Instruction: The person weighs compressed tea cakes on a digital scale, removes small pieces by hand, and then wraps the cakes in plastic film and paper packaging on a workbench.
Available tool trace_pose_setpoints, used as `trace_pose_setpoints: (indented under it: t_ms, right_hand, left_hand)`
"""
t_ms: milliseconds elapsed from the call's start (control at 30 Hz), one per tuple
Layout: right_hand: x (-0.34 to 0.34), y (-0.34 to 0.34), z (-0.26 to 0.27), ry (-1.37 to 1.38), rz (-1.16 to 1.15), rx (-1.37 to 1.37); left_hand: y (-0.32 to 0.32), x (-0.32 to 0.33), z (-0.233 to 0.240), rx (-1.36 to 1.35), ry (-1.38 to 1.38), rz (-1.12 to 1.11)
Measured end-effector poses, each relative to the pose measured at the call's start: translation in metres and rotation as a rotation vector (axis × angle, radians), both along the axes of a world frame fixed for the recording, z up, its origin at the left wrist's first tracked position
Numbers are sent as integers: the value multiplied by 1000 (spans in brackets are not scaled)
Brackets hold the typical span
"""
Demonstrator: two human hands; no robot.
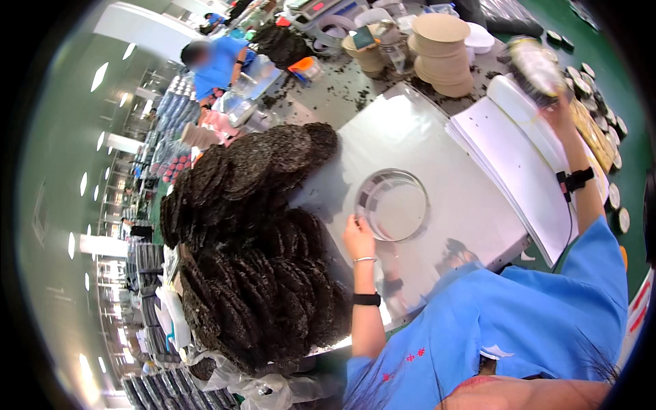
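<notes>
My left hand (358,237) holds the near-left rim of a clear round container (393,205), which stands on the shiny metal table (451,169). At the upper right, my right hand (558,110) grips a motion-blurred round package (535,66) with a pale top and dark side, above the white paper sheets. Large heaps of thin dark dried discs, which look like seaweed (266,246), lie to the left of the container.
Stacked beige round boards (442,51) stand at the far edge, amid dark crumbs. White paper sheets (502,148) overhang the table's right side. Many round packages (622,220) lie on the green floor. A co-worker in blue (218,64) is at the upper left.
</notes>
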State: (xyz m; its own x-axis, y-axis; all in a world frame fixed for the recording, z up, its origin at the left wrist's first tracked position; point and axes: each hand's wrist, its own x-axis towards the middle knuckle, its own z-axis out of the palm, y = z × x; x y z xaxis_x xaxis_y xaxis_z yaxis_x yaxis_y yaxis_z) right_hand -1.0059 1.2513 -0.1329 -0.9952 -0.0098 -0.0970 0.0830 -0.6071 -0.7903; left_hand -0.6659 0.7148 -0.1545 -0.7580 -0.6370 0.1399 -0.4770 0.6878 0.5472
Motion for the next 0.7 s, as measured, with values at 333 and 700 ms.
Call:
trace_pose_setpoints:
  t_ms: [333,700]
  right_hand:
    - [193,-136,31,1140,1051,1257]
    - [207,-135,-30,1273,1134,1181]
  left_hand:
    - [73,13,23,-194,257,-567]
    - [82,44,89,347,207,-576]
